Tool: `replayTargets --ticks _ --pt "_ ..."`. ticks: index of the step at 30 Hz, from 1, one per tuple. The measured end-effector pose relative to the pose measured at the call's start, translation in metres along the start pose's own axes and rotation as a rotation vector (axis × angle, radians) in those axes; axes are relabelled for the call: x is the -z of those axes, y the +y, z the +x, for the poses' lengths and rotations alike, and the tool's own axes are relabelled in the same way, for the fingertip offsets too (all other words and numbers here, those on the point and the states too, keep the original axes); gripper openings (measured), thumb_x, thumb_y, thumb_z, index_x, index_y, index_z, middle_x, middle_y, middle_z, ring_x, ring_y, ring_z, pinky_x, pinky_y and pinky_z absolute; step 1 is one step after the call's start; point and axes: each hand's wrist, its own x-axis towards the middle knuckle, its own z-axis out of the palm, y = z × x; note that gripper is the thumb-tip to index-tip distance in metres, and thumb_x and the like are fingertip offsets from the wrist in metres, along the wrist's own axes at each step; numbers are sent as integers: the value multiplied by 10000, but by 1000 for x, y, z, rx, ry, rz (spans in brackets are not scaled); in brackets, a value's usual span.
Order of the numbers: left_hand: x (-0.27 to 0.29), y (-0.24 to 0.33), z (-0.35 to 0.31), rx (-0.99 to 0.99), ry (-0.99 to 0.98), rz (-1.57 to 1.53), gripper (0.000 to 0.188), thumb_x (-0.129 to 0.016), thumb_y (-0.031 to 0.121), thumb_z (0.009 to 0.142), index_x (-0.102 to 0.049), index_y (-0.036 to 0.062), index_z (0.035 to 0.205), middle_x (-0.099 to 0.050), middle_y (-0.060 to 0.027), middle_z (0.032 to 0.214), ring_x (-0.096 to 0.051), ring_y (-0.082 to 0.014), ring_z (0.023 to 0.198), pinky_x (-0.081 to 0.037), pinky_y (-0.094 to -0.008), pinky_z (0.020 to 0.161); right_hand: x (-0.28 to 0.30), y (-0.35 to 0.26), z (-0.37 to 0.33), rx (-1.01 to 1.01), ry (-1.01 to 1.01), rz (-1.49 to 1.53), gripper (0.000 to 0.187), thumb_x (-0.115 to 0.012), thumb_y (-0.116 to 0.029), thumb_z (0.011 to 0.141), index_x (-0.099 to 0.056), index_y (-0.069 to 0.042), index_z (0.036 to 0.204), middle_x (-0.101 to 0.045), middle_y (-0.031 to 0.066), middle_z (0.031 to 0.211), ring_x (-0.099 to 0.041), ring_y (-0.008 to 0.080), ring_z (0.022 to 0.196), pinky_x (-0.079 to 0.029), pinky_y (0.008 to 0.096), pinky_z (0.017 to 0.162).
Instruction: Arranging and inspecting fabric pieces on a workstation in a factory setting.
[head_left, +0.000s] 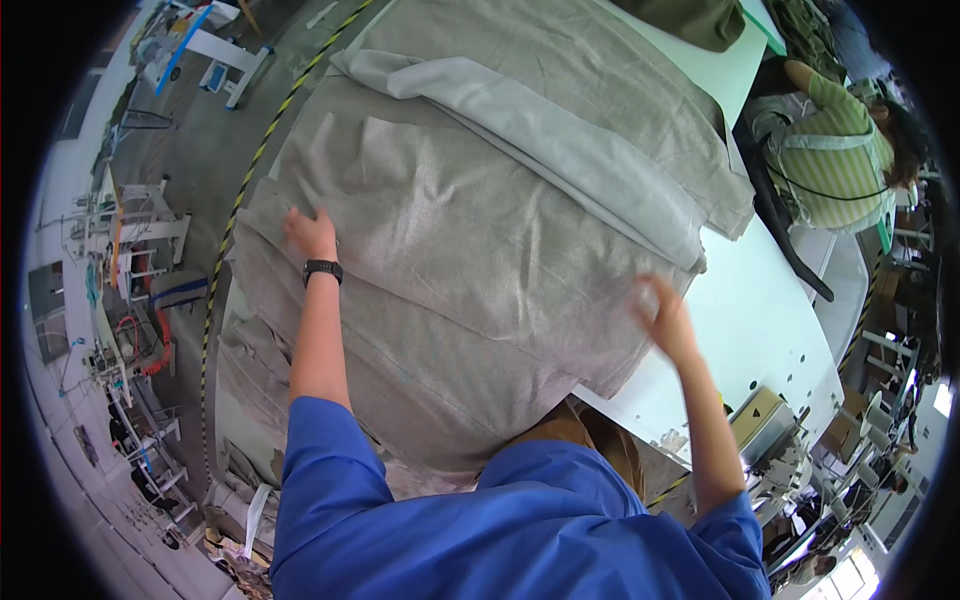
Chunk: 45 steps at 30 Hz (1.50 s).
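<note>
A large sheet of grey-beige fabric (430,230) lies in wrinkled layers over the table in front of me. My left hand (312,236), with a black watch on its wrist, is at the fabric's left side, thumb apart from the fingers and nothing visibly held. Over the right edge of the cloth is my right hand (665,318), its fingers loosely bent, apart and blurred by motion. Whether its fingertips touch the cloth I cannot tell. Across the far part runs a folded strip of paler grey fabric (560,135).
The white tabletop (745,320) shows on the right. A person in a striped top (830,170) sits beyond it, near dark green cloth (690,18). Black-and-yellow floor tape (240,190) runs along the left. Sewing-machine stands (140,240) and a chair (180,290) stand past it.
</note>
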Motion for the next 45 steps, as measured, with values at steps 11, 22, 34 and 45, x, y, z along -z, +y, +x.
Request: replayTargets --ticks 11,22,34,45 --pt "-71 208 -14 -690 -199 -312 494 -639 290 784 -460 -14 1130 -462 -210 1192 -436 -350 1112 -373 -373 925 46 73 139 -462 227 -154 270 -615 -256 787 -567 -28 924 -575 173 948 -556 363 923 -448 382 769" --pt "-117 189 16 -175 -540 -31 716 -578 432 792 -344 -44 1274 -388 -202 1306 -378 -347 1184 -381 -377 939 6 -71 -45 695 -516 -245 292 -498 -91 769 -535 -42 1054 -480 72 1272 -468 221 1152 -374 346 965" --pt "-70 188 -29 -667 -12 288 581 -628 371 742 -471 0 1161 -519 -169 1170 -543 -312 994 -411 -416 864 -41 -48 -87 503 -519 -231 222 -479 -112 801 -539 -34 1000 -482 73 1276 -432 237 1195 -338 385 999" --pt "-28 34 -22 484 192 -1011 133 -566 100 755 -575 -29 786 -539 -28 685 -441 -141 599 -397 -304 564 -8 -45 -104 334 -319 -292 141 -557 -44 747 -522 -16 880 -511 91 1233 -465 278 1153 -380 404 942"
